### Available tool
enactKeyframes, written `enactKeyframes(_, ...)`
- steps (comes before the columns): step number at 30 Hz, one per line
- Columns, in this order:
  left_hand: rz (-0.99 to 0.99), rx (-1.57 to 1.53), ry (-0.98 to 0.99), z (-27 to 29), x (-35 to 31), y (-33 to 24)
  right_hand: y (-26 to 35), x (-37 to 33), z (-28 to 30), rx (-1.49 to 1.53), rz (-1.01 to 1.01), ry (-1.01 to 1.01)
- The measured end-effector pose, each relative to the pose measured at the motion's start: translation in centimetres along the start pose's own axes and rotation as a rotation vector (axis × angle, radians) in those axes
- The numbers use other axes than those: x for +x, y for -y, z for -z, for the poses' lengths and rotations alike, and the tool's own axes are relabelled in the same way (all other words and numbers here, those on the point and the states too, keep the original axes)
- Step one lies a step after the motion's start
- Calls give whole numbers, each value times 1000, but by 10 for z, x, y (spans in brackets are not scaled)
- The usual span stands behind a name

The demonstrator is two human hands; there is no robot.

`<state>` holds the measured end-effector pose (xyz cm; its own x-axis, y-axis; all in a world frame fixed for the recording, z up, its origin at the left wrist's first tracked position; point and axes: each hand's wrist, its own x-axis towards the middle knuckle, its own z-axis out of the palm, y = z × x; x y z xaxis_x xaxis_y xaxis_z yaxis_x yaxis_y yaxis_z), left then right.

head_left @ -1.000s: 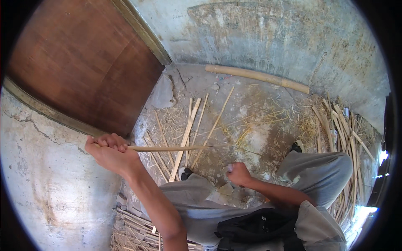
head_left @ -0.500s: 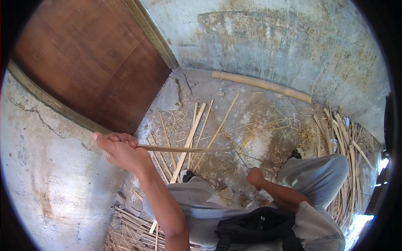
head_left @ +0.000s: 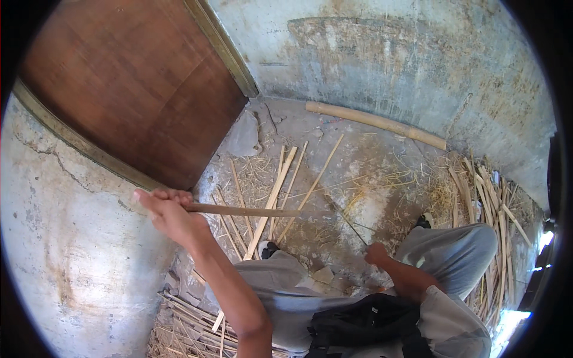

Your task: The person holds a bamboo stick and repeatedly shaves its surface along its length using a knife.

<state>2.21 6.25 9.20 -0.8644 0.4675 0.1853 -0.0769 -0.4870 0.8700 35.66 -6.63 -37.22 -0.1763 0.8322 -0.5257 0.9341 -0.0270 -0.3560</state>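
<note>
One stick (head_left: 248,210) (tip blurred) juts from left fingers (head_left: 174,195).

Your bamboo strip (head_left: 250,211), long, narrow, straight and light brown, is gripped near one end by your left hand (head_left: 172,216). It extends almost level toward your right, its free end blurred. Your thin, dark, rod-like tool (head_left: 356,232) slants from your right hand (head_left: 376,255) up and leftward toward that end; whether the two touch cannot be told.
</note>
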Motion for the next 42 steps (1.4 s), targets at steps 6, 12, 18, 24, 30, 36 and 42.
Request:
enactKeyframes(6,51,-61,475,-21,-38,-14,26,7,20,81,-88,-225)
enactKeyframes(12,-325,19,854,-17,-33,-4,105,-27,137,814,-324,-220)
enactKeyframes(18,-342,-74,889,-46,-36,-5,148,-71,224,1081,-1,-264)
enactKeyframes(24,-179,-162,929,-75,-62,-5,189,-143,306,1092,181,-212)
enactKeyframes(30,43,-291,842,-100,-100,-6,217,-177,354,1101,361,-182)
enactKeyframes(36,74,-263,782,-102,-120,-15,214,-166,339,1034,249,-138)
enactKeyframes(42,109,-295,798,-90,-101,-9,181,-135,266,978,169,-221)
